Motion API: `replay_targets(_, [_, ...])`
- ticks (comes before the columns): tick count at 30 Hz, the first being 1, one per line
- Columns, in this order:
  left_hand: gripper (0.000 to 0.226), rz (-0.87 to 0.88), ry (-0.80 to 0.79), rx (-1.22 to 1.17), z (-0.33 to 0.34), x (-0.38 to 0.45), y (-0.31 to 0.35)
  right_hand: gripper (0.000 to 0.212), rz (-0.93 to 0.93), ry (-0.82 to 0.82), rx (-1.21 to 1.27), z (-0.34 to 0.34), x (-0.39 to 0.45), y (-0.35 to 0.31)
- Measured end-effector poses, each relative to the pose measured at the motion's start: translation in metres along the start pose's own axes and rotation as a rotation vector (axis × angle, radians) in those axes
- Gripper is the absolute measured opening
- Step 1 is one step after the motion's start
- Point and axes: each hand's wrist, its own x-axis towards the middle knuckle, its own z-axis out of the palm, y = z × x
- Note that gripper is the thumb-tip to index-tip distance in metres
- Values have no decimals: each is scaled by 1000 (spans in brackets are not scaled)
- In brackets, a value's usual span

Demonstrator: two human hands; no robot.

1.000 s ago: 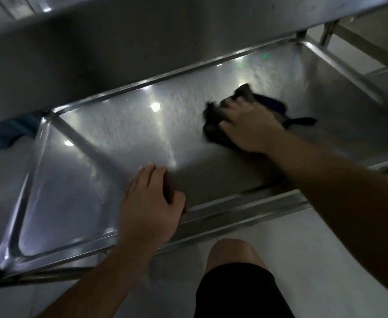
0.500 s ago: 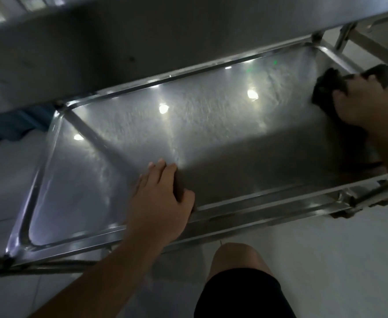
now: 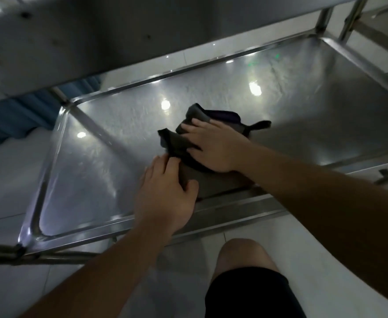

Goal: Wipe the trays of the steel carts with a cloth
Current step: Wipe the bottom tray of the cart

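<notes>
Both hands (image 3: 213, 145) on cloth (image 3: 183, 143) in tray (image 3: 303, 106)

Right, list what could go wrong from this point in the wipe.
1. The cloth is bunched under the right hand, so it may smear rather than wipe the tray evenly.
2. The left hand rests on the tray's near rim right beside the cloth; the next stroke could bump into it.
3. The upper shelf hangs low overhead, so rising carelessly could mean a knocked head.
</notes>
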Motion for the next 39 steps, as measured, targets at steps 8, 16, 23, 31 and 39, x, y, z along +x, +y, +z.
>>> replay_targets(8, [67, 15, -28, 70, -3, -1, 2, 62, 641, 155, -13, -45, -164, 186])
replay_targets(16, [57, 11, -34, 79, -7, -4, 10, 62, 951, 138, -22, -50, -202, 161])
replay_targets(23, [56, 24, -35, 83, -8, -6, 11, 55, 329, 161, -42, 11, -151, -35])
replay_targets(31, [65, 46, -25, 84, -7, -4, 7, 52, 602, 138, -8, -21, -181, 59])
replay_targets(39, [68, 59, -81, 74, -11, -4, 5, 58, 984, 174, 61, -27, -162, 53])
